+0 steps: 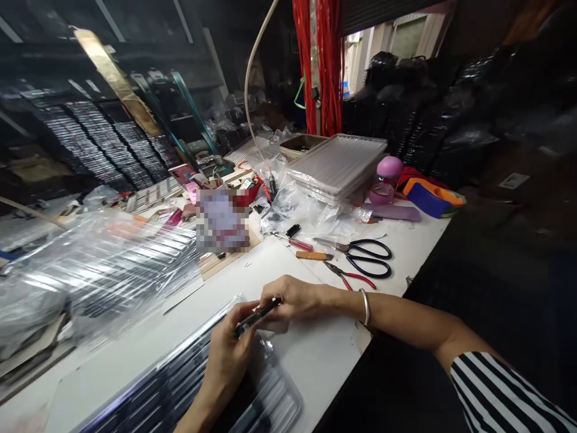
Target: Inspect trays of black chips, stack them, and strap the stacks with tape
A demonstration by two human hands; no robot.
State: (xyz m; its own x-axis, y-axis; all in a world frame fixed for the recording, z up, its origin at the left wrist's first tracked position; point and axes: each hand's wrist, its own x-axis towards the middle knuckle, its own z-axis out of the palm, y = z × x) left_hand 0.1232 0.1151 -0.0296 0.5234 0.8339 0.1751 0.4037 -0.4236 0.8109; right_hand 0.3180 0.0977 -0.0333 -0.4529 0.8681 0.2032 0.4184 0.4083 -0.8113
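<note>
My left hand has its fingers closed round the near end of a slim black pen-like piece, and my right hand pinches its far end. The piece sits over the clear plastic tray of dark strips at the near side of the table. With so narrow a grip, uneven pressure could make it slip and drop. The tray lies close to the table's right edge, so an elbow knock might spill it; a sweeping right forearm could catch the red-handled pliers.
</note>
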